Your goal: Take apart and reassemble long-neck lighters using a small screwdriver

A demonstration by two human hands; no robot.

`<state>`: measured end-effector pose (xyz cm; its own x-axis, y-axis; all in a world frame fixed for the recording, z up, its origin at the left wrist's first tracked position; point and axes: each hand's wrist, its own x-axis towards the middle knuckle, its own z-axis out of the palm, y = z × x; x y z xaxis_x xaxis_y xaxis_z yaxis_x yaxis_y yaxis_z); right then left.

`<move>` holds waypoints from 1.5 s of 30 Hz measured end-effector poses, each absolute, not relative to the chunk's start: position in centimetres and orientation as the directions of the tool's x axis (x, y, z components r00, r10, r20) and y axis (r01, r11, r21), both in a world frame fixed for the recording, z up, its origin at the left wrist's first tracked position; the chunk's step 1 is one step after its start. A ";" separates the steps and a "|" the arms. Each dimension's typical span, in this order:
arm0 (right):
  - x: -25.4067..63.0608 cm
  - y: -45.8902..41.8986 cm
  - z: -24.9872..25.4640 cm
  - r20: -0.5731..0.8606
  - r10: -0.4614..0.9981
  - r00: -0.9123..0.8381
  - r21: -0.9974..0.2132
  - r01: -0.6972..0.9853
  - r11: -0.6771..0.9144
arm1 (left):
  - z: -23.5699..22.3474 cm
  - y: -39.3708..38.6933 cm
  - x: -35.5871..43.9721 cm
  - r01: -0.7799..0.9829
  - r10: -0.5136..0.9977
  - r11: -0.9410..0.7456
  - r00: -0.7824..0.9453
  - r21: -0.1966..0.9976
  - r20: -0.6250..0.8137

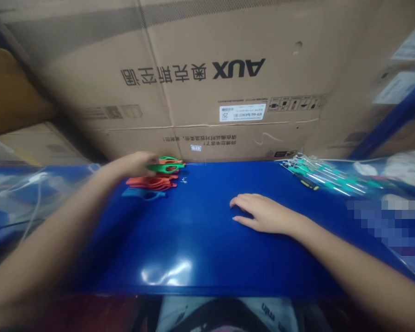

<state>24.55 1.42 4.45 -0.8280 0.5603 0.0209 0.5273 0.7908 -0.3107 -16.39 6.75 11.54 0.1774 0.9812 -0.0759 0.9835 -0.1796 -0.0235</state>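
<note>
The left hand (136,163) grasped a green plastic scissor-shaped piece (168,166) above the orange ones (152,182); the right hand (263,213) lay released, flat on the glossy blue desk (200,240).

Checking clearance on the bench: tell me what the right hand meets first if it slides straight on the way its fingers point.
Probably nothing close: the right hand points left across bare blue tabletop.
</note>
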 end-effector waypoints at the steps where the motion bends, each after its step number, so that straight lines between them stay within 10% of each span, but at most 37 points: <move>1: 24.6 1.4 4.4 0.024 0.559 -0.829 -0.295 0.529 0.796 | 11.7 6.3 -15.8 0.979 0.976 -0.202 0.201 -0.002 -0.088; 12: 24.2 1.6 3.9 0.237 0.507 -0.829 -0.226 0.461 0.858 | 3.6 0.2 -3.3 0.664 0.855 -0.486 0.497 0.568 0.150; 22: 24.5 1.6 4.6 0.071 0.485 -0.871 -0.204 0.464 0.862 | 0.8 -0.6 -2.1 0.554 0.772 -0.625 0.541 0.550 0.333; 32: 24.9 2.7 3.9 0.348 0.737 -0.580 -0.277 0.687 0.672 | -0.4 -0.2 -2.7 0.582 0.853 -0.517 0.410 0.628 0.322; 45: 25.3 3.5 3.8 0.345 0.868 -0.359 -0.358 0.804 0.475 | 0.0 -0.2 -2.7 0.534 0.829 -0.547 0.452 0.645 0.329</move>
<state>25.32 3.51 3.79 -0.3585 0.8676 0.3446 0.8039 0.4746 -0.3584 -2.69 -0.22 0.02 0.4519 0.8290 0.3294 0.5338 -0.5472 0.6447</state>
